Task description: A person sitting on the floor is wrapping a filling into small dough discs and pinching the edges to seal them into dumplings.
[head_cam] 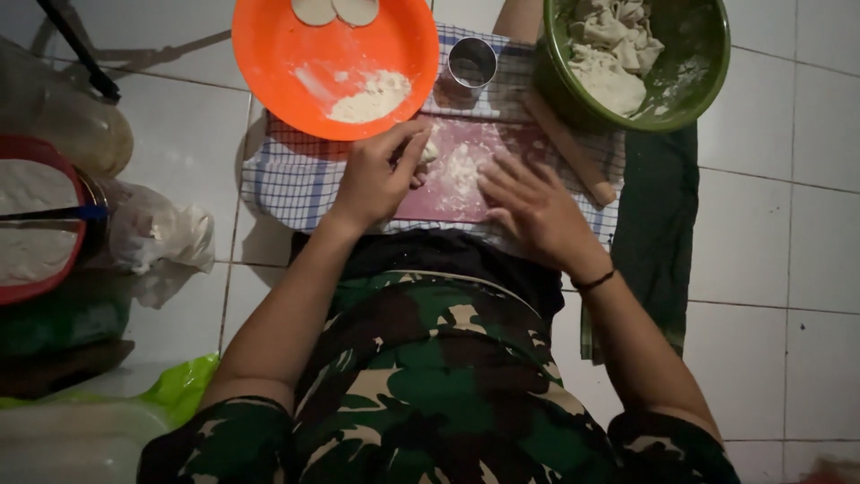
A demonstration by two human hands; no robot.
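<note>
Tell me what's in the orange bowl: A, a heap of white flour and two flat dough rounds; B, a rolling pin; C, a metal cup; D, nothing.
A: the orange bowl holds a white flour heap and two dough rounds at its far edge.

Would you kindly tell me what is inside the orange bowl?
The orange bowl holds a heap of white flour near its lower rim and two pale round dough discs at its top edge. The picture cuts the discs off, so their far halves cannot be seen.
</note>
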